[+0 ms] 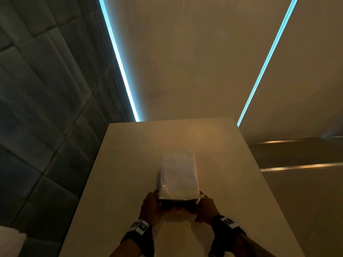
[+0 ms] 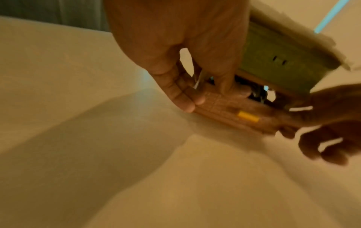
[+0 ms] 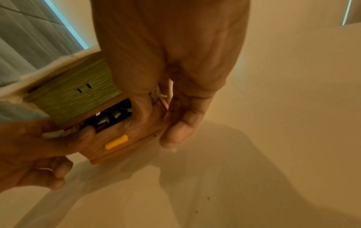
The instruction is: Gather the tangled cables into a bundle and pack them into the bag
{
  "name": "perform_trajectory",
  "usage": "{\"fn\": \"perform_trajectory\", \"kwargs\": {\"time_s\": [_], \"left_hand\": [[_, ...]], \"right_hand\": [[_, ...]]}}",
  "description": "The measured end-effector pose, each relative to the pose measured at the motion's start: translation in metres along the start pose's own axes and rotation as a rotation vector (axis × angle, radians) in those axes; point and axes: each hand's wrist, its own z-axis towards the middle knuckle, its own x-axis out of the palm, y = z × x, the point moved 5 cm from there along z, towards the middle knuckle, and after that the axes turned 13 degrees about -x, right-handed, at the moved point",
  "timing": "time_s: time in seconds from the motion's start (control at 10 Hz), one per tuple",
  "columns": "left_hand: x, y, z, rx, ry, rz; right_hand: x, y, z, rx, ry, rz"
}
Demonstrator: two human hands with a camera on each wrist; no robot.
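A white paper bag (image 1: 178, 175) lies on the pale table (image 1: 126, 164), its open mouth facing me. My left hand (image 1: 151, 204) grips the mouth's left side and my right hand (image 1: 206, 204) grips the right side. Seen from the left wrist, my left hand (image 2: 213, 100) pinches the brown lower lip of the bag (image 2: 234, 114), which has a yellow mark. The right wrist view has my right hand (image 3: 154, 132) pinching that lip of the bag (image 3: 121, 148) from the other side. Dark cables (image 3: 113, 115) (image 2: 257, 94) show inside the mouth. The rest of them is hidden by the bag.
A grey padded wall (image 1: 37, 89) rises to the left of the table. Two blue light strips (image 1: 118, 60) run up the beige wall behind. A white soft object (image 1: 11, 242) sits at the lower left corner. Metal-edged steps (image 1: 297, 166) lie to the right.
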Motion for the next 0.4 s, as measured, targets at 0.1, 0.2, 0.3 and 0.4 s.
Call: {"fn": "perform_trajectory", "kwargs": {"time_s": [0.1, 0.2, 0.3, 0.4], "left_hand": [[-0.004, -0.003, 0.003, 0.037, -0.035, 0.106], [-0.007, -0.013, 0.005, 0.046, -0.052, 0.194], [-0.009, -0.014, 0.008, -0.003, -0.005, 0.194], [-0.006, 0.0, 0.005, 0.01, 0.103, 0.275]], "right_hand": [[-0.003, 0.002, 0.005, 0.001, -0.023, -0.198], [-0.004, -0.003, 0.009, 0.014, -0.031, -0.27], [-0.005, -0.002, 0.012, 0.008, -0.012, -0.273], [-0.003, -0.005, 0.006, 0.035, 0.101, -0.241]]}}
